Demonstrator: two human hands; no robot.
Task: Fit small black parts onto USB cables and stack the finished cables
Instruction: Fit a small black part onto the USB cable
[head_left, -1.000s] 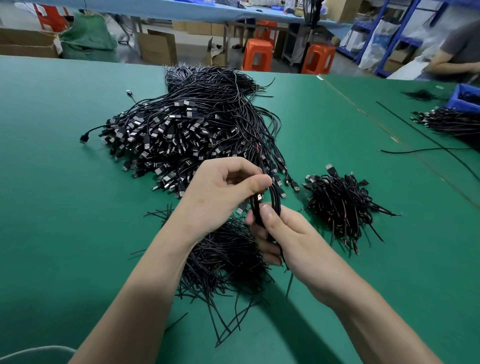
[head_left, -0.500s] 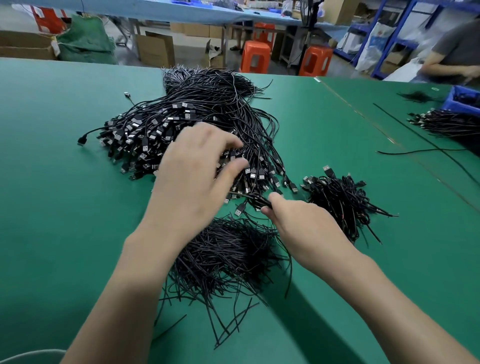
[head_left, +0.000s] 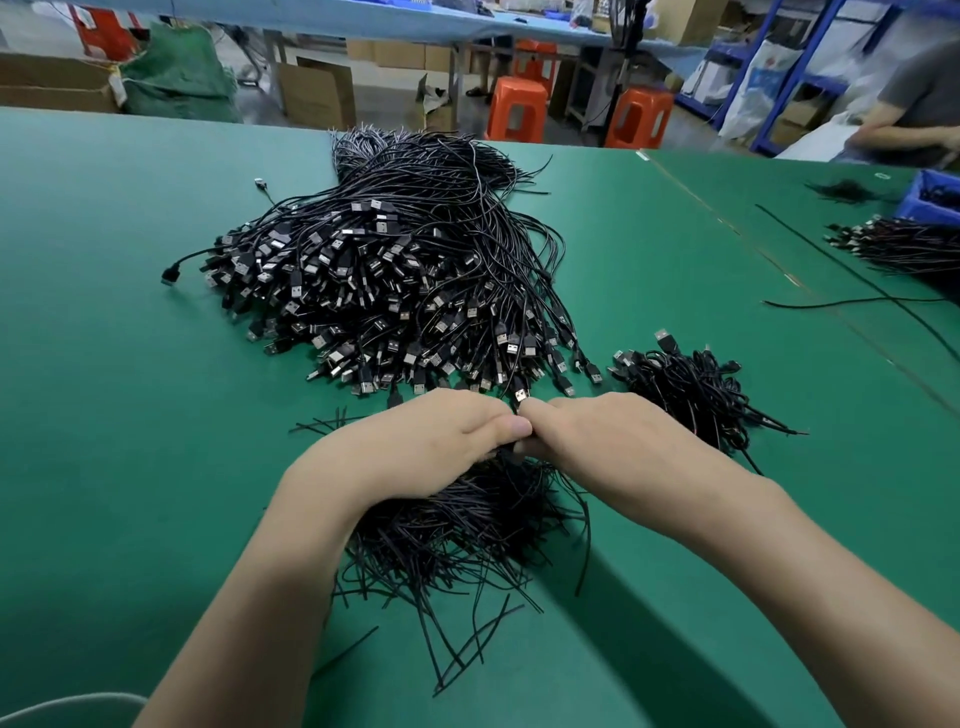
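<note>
A large heap of black USB cables (head_left: 395, 280) with silver plugs lies on the green table (head_left: 114, 415). A smaller bundle of cables (head_left: 685, 395) sits to its right. Just below the heap's front edge my left hand (head_left: 441, 441) and my right hand (head_left: 597, 436) meet fingertip to fingertip. Between them they pinch a USB cable (head_left: 521, 396) whose plug sticks up above the fingers. Its cord hangs down past my right wrist. Under both hands lies a loose pile of thin black parts (head_left: 467, 535). My fingers hide what sits between the fingertips.
Stray cables (head_left: 857, 301) cross the table on the right, near another cable bundle (head_left: 904, 244) and a blue bin (head_left: 935, 197). A person's arm (head_left: 904, 135) is at the far right. Orange stools (head_left: 519, 114) and cardboard boxes stand beyond the table's far edge.
My left hand reached onto the big heap, then drew back. Both hands have come down from a raised hold and now meet low over the pile of thin parts.
</note>
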